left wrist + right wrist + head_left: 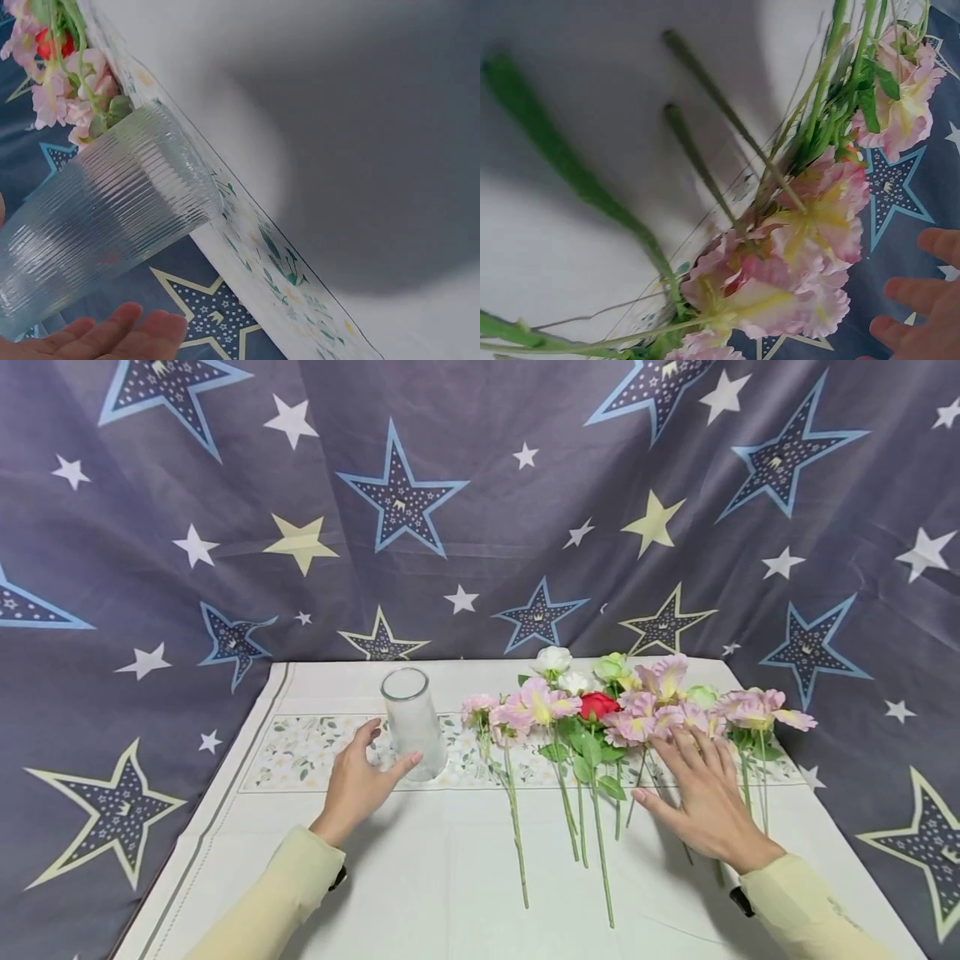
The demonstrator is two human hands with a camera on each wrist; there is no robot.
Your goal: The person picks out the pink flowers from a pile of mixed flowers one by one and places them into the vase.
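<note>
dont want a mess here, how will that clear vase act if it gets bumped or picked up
Standing upright and taller than wide, the clear vase may tip if pushed near its top. Its ribbed wall probably gives some grip. It looks like glass, so a fall could break it.

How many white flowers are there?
2: one white flower at the back, and a second white flower just nearer, by the red flower. More might be hidden behind other blooms.
</note>
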